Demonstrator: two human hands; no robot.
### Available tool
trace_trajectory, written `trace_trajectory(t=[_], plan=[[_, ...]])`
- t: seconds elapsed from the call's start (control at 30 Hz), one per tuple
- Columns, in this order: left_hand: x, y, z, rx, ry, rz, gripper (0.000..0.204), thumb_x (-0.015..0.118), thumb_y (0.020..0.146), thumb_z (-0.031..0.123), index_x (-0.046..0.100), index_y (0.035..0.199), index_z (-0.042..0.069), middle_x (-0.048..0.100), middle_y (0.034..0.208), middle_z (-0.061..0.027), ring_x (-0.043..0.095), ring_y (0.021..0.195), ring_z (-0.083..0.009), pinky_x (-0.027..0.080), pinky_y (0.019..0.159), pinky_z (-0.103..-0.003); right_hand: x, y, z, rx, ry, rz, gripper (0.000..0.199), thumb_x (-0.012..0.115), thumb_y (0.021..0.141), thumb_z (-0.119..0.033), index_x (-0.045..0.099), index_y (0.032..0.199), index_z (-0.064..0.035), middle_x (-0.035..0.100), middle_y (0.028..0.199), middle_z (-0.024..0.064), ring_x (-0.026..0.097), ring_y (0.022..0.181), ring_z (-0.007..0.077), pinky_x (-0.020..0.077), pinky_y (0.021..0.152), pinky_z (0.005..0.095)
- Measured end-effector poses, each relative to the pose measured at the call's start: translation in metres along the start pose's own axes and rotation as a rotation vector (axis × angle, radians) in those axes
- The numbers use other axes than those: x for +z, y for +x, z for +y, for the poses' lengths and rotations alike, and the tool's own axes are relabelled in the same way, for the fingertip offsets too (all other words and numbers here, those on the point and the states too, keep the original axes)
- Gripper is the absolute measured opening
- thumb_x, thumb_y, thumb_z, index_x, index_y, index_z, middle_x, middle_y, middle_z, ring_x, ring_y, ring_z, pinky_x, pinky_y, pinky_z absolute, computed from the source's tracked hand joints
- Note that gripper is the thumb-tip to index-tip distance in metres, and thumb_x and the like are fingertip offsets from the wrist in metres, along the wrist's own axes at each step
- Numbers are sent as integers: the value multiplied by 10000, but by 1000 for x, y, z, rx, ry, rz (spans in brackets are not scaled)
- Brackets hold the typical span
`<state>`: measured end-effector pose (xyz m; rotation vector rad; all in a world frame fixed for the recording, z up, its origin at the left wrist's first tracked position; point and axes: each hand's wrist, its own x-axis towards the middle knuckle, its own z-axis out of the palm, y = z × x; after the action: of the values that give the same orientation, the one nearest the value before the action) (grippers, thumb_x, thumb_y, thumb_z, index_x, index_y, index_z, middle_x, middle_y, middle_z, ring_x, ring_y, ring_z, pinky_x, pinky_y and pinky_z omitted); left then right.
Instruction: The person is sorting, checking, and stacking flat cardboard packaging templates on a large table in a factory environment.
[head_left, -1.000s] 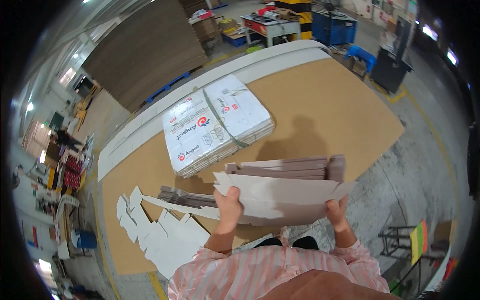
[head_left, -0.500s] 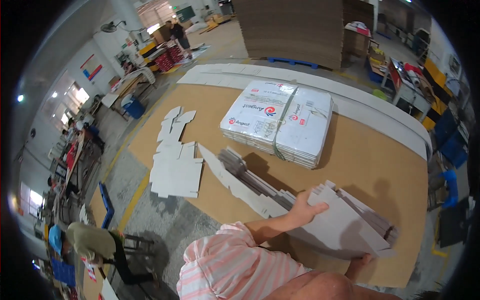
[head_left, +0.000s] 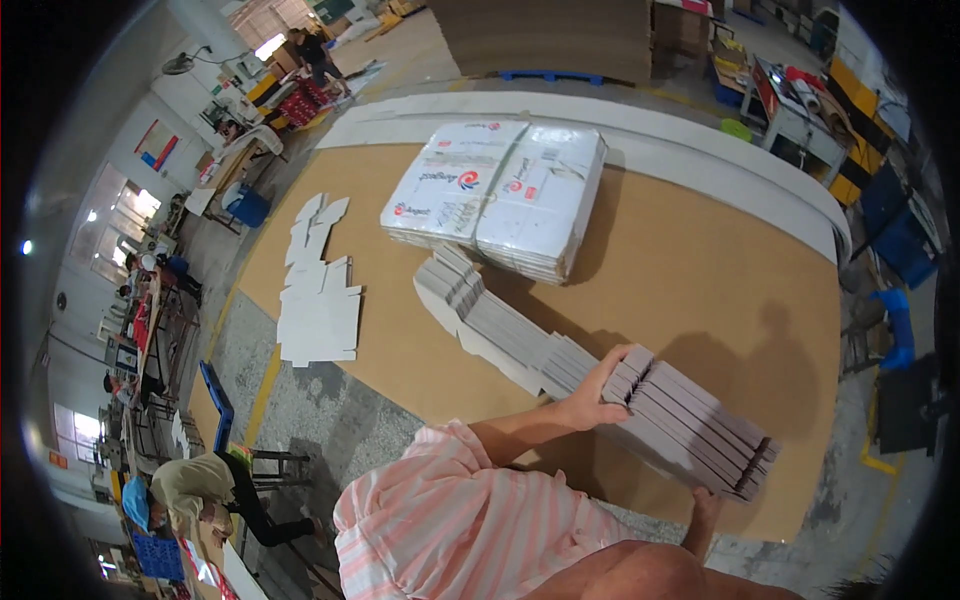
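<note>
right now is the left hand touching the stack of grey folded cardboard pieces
Touching. The head view shows the left hand lying on the near end of the stack of grey folded cardboard pieces, fingers curled over its top edge with no gap between them.

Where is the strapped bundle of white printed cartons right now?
In the head view, the strapped bundle of white printed cartons lies upper centre on the brown table, just beyond the far end of the grey flat-carton row.

Matt grey cardboard is seen in the folded carton blanks [head_left: 690, 420] at lower right; smooth brown corrugated board [head_left: 700, 260] covers the table; glossy printed cartons [head_left: 500, 190] lie above.
</note>
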<state>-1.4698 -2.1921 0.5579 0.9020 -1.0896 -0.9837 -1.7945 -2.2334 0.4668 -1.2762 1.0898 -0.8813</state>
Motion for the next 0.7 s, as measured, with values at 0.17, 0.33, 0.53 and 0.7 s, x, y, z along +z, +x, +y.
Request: trace_trajectory(t=[0.17,0.33,0.53,0.7], plan=[[-16,-3,28,-43,174,-229,1131,745,575,560,158,1346,-24,267,1366,-166,246,1281,-281,204,1035,-405,-16,-11,56,131,-128,189,871,817,553,-413,425,1219,-12,462,1180,102,456,1055,219,410,846,336],[-116,-14,50,-40,1284,-555,1155,733,524,550,178,1344,-46,227,1378,-231,164,1296,-401,139,1057,-491,-6,-21,29,-18,-96,124,673,689,734,-351,409,1255,-30,449,1229,122,471,1085,235,411,896,374],[-217,-43,0,-118,1527,-509,959,681,571,543,341,1246,-47,381,1260,-206,320,1189,-378,210,1013,-497,44,-22,-48,54,614,88,524,577,841,-295,405,1269,-44,443,1255,138,483,1094,246,412,917,390],[-224,-48,-11,54,1540,-517,850,681,570,548,445,1148,-29,466,1127,-181,400,1087,-341,264,967,-473,76,-18,-74,-194,222,302,441,465,901,-281,411,1263,-36,509,1198,192,532,1048,273,420,920,404]])
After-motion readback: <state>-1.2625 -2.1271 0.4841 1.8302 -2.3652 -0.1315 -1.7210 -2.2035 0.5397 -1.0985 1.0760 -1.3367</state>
